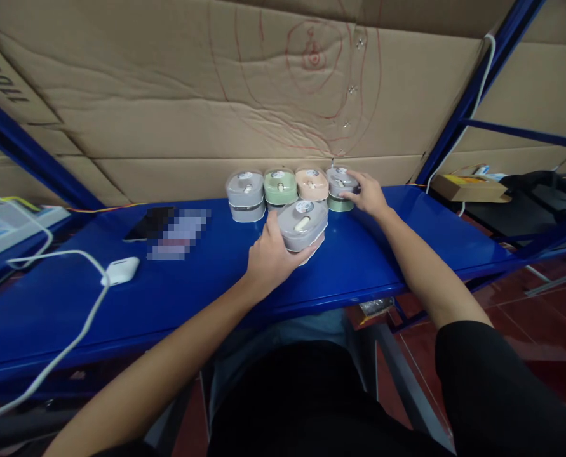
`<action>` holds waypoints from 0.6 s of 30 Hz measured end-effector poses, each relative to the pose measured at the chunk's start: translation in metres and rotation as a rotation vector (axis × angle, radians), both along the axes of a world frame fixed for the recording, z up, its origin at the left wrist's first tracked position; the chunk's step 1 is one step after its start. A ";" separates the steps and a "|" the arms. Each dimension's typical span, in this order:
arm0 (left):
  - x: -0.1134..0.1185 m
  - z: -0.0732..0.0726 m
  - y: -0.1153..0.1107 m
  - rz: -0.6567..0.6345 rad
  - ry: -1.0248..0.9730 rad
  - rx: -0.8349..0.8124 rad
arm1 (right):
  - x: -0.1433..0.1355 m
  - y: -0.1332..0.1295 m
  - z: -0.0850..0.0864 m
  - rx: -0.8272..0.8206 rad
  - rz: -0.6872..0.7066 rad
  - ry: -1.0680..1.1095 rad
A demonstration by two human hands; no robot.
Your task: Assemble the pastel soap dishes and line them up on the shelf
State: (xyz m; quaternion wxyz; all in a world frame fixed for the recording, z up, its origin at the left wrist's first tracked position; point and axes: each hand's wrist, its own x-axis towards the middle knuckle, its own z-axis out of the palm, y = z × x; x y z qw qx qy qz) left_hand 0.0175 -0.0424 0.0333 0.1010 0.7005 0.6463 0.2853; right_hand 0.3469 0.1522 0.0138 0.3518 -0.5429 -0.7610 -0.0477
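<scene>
Black shirt (311, 406) nearest. Left hand (269, 259): fingers clamped on grey lidded lunch box (293, 235), before the row. Right hand (371, 195): fingers gripping grey top box (338, 183) atop green box (340, 204). Apparently done: 4 top boxes (281, 185) aligned, desk (201, 298) rear; 1 outside.

The front container (292, 231) is gray and oval, with a clear lid, a round printed sticker and a pale oblong tab on top; it sits slightly askew, gripped by the left hand (274, 254), in front of the row of stacked containers (281, 185), and whether it touches the counter (216, 279) cannot be told. The rear gray container (338, 182), similarly lidded and stickered, rests level on a green container (340, 204) at the row's right end, the right hand (369, 195) around its side
</scene>
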 end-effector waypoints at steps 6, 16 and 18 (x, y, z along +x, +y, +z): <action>0.000 -0.001 -0.001 -0.011 0.002 0.021 | -0.009 -0.007 0.000 -0.011 -0.030 0.041; 0.000 -0.004 0.002 -0.009 0.026 0.021 | -0.012 -0.018 0.011 -0.002 -0.079 0.111; 0.005 -0.004 0.002 -0.031 0.050 0.015 | -0.012 -0.022 0.016 0.038 -0.131 0.175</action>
